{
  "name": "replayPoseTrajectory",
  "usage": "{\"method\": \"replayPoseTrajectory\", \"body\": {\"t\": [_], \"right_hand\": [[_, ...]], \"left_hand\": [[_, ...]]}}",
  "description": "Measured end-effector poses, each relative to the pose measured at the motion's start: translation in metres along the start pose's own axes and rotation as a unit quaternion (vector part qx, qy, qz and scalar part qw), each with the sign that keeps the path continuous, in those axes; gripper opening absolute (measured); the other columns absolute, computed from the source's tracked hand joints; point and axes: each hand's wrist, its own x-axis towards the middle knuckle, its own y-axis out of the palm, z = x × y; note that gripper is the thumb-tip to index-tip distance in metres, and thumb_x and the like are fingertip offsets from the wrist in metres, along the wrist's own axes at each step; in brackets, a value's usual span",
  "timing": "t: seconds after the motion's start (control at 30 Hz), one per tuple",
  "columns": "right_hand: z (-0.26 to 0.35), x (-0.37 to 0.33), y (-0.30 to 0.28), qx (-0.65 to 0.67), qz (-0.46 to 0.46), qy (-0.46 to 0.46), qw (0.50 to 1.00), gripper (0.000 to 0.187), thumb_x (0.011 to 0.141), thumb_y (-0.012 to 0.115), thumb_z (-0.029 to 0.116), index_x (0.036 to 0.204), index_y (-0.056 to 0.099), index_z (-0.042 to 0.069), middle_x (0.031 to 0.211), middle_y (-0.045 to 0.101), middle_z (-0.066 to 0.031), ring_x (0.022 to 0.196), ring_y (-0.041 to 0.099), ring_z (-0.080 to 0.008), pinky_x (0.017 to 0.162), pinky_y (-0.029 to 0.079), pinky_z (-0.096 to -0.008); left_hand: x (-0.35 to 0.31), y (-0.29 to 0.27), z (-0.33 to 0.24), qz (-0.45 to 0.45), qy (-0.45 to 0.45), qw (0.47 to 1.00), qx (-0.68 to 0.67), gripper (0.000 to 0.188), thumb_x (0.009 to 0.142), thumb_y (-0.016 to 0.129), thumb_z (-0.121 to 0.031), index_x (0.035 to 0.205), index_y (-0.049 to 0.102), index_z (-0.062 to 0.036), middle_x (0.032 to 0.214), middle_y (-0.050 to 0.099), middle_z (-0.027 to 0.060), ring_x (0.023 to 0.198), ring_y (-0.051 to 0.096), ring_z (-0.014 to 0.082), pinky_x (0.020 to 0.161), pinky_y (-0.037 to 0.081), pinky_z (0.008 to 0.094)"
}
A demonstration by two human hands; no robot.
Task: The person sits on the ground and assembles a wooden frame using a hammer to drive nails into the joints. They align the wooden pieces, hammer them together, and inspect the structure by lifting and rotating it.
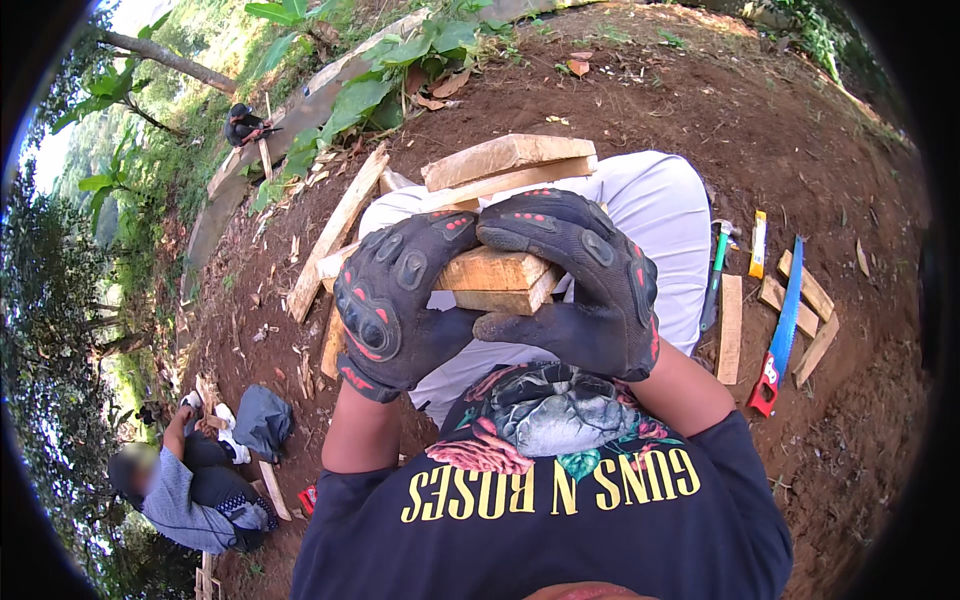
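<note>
Both hands curled around blocks

Bright daylight reaches my left hand and right hand, both crisp, with soft shade between them. The sky burns out to white at upper left, my pale trousers nearly glare, and the foliage sinks into dappled dark. The lens bends everything outward into a circle rimmed in black; a blurred patch hides one person's head.
</note>
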Motion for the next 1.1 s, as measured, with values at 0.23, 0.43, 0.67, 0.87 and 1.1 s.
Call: {"method": "replayPoseTrajectory", "body": {"t": [0.23, 0.43, 0.67, 0.87, 1.1], "right_hand": [[-0.005, 0.010, 0.015, 0.005, -0.031, -0.016, 0.999, 0.063, 0.071, 0.099, 0.034, 0.127, 0.076, 0.015, 0.119, 0.075, -0.0089, 0.114, 0.070, -0.0334, 0.101, 0.055, -0.0476], [-0.005, 0.017, 0.015, -0.018, -0.002, -0.004, 1.000, 0.065, 0.070, 0.100, 0.034, 0.127, 0.075, 0.016, 0.120, 0.074, -0.0082, 0.115, 0.070, -0.0333, 0.103, 0.054, -0.0470], [-0.005, 0.008, 0.009, -0.031, 0.011, -0.006, 0.999, 0.067, 0.068, 0.101, 0.033, 0.128, 0.075, 0.016, 0.125, 0.075, -0.0076, 0.120, 0.070, -0.0314, 0.105, 0.055, -0.0480], [-0.010, -0.006, 0.003, -0.012, 0.039, -0.001, 0.999, 0.072, 0.061, 0.104, 0.027, 0.127, 0.075, 0.017, 0.124, 0.076, -0.0061, 0.118, 0.073, -0.0305, 0.100, 0.059, -0.0445], [-0.007, -0.011, 0.003, -0.005, 0.036, 0.005, 0.999, 0.071, 0.061, 0.106, 0.022, 0.124, 0.074, 0.015, 0.122, 0.078, -0.0079, 0.117, 0.074, -0.0290, 0.101, 0.060, -0.0421]], "left_hand": [[-0.003, 0.003, 0.004, -0.032, -0.033, 0.999, -0.004, 0.060, 0.076, 0.094, -0.041, 0.123, 0.074, -0.0079, 0.112, 0.079, 0.0138, 0.101, 0.077, 0.0352, 0.090, 0.060, 0.0468], [-0.002, 0.005, 0.006, -0.056, -0.029, 0.998, 0.002, 0.063, 0.070, 0.093, -0.028, 0.126, 0.071, -0.0113, 0.111, 0.077, 0.0137, 0.100, 0.076, 0.0365, 0.087, 0.059, 0.0491], [-0.001, 0.004, 0.000, -0.035, -0.028, 0.999, -0.006, 0.067, 0.066, 0.094, -0.027, 0.127, 0.071, -0.0127, 0.109, 0.076, 0.0116, 0.098, 0.075, 0.0348, 0.083, 0.057, 0.0475], [-0.009, -0.005, -0.005, 0.017, -0.046, 0.998, -0.030, 0.070, 0.065, 0.095, -0.031, 0.129, 0.071, -0.0130, 0.119, 0.076, 0.0134, 0.109, 0.075, 0.0354, 0.093, 0.058, 0.0490], [-0.021, -0.003, -0.011, 0.023, -0.030, 0.999, -0.010, 0.072, 0.069, 0.094, -0.033, 0.133, 0.069, -0.0115, 0.127, 0.074, 0.0141, 0.117, 0.073, 0.0359, 0.100, 0.058, 0.0510]]}}
